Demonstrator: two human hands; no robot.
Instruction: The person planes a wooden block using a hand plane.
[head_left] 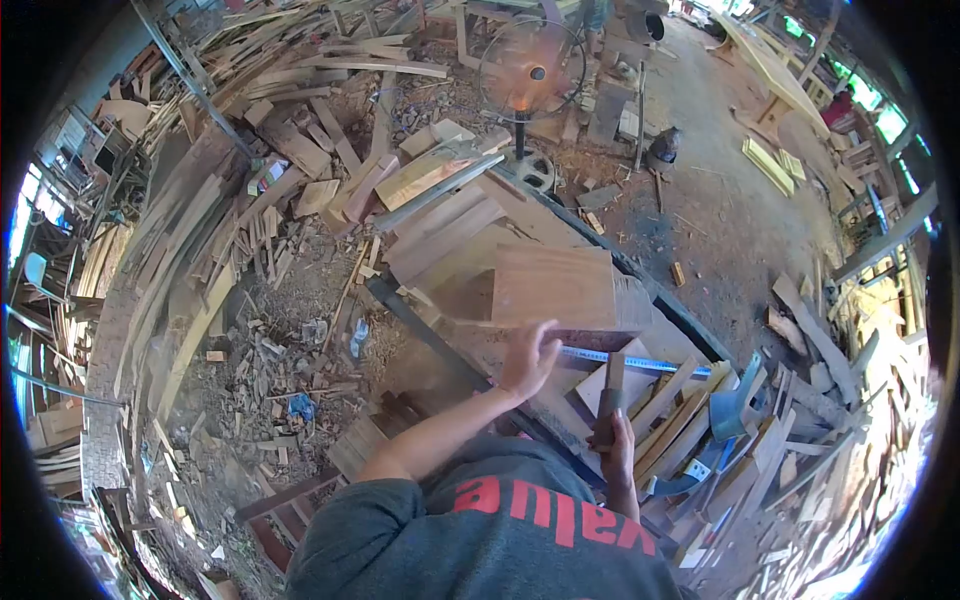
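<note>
My left hand (pixel 531 362) is over the bench, fingers apart and holding nothing, close to the near edge of a flat wooden board (pixel 553 286). In my right hand (pixel 619 447) is a narrow wooden piece (pixel 611 392), dark at its lower part and paler toward the top, pointing away from me. A blue and white measuring strip (pixel 650 364) runs across the bench just beyond that piece, its left end near my left fingers. Further boards (pixel 443 236) lie to the left of the flat board.
Wood strips and a blue handsaw-like tool (pixel 735 400) crowd the right side. A spinning fan (pixel 535 73) stands beyond the bench. Wood scraps and shavings (pixel 290 350) cover the ground at left. Stacked offcuts (pixel 420 170) border the bench's far left end.
</note>
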